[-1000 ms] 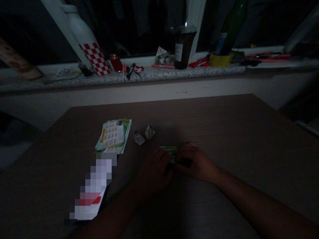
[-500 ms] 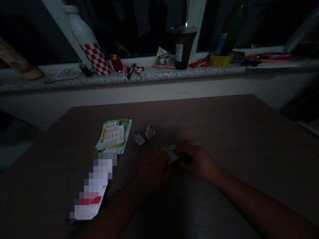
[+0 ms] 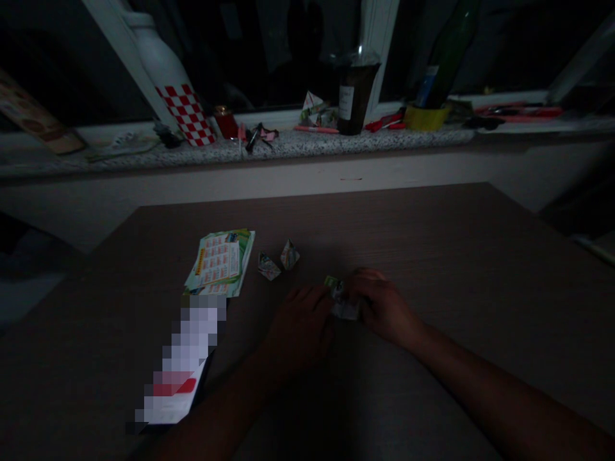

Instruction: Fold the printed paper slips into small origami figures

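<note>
A small green-and-white printed piece of paper [image 3: 346,311], partly folded, lies on the table between my two hands. My right hand [image 3: 384,302] is closed on its right side with bent fingers, hiding part of it. On the other side my left hand [image 3: 300,323] rests low on the table, fingers stretched out and fairly flat, tips at the paper's left edge. Dim light blurs the fingertips. Just beyond my left hand sit two small folded paper shapes, one lying tilted [image 3: 268,266] and one more upright [image 3: 289,255].
A stack of printed green sheets [image 3: 218,259] lies left, above a phone [image 3: 173,410] with a blurred-out screen. Behind the table [image 3: 432,224], a stone sill [image 3: 298,144] bears a checkered bottle [image 3: 185,109], a lidded plastic cup [image 3: 355,96], yellow tape [image 3: 425,118] and a green bottle [image 3: 449,51].
The paper has shifted slightly right and shows more of its white side. My left hand's fingers have straightened a little, and my right hand has moved slightly right.
</note>
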`<state>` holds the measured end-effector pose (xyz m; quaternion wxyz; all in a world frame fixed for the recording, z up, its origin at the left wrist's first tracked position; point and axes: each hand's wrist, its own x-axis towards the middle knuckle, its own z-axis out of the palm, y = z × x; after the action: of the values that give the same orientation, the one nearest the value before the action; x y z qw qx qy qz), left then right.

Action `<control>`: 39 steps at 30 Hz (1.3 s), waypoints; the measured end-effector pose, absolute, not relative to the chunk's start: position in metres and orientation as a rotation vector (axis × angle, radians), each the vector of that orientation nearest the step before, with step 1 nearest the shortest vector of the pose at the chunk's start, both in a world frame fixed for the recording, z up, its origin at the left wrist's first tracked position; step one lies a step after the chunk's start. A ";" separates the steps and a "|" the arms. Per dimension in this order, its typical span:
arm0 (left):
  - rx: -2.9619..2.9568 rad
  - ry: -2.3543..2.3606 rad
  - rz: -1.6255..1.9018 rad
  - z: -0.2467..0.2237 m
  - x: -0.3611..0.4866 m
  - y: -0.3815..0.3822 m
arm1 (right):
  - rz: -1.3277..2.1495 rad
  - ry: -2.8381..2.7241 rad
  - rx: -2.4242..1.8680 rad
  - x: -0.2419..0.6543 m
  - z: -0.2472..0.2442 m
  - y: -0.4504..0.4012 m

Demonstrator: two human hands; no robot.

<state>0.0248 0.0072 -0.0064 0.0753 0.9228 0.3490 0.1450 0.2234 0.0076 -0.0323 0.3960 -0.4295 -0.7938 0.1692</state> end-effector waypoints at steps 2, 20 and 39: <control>2.774 1.047 0.449 -0.007 0.024 0.008 | 0.423 -1.982 -1.051 0.224 -0.034 0.009; 2.949 0.938 0.407 -0.001 0.020 0.014 | 0.471 -2.160 -1.151 0.226 -0.036 0.010; 2.677 1.112 0.365 0.000 0.018 0.014 | 0.640 -2.274 -1.247 0.221 -0.021 0.003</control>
<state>0.0181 0.0139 0.0002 0.1096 0.9108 0.3782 0.1240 0.2206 0.0030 -0.0214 0.2329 -0.4541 -0.8278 0.2329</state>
